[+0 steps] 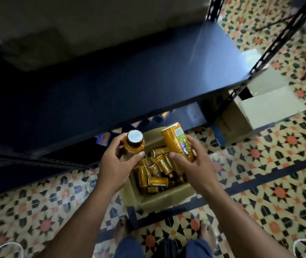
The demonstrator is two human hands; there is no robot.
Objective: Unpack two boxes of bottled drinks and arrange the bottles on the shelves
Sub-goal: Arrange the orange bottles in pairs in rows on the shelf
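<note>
Above the cardboard box (164,199) of loose bottles (155,175), the left grip (115,164) clasps an upright bottle (134,141), the right grip (193,164) a tilted bottle (176,142), both near the dark shelf (130,81)

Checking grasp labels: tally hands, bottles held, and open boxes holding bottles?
Hands: 2, left hand and right hand
Bottles held: 2, upright bottle in the left, tilted bottle in the right
Open box: 1
Total: 5
The loose bottles inside the box are too jumbled to count.
</note>
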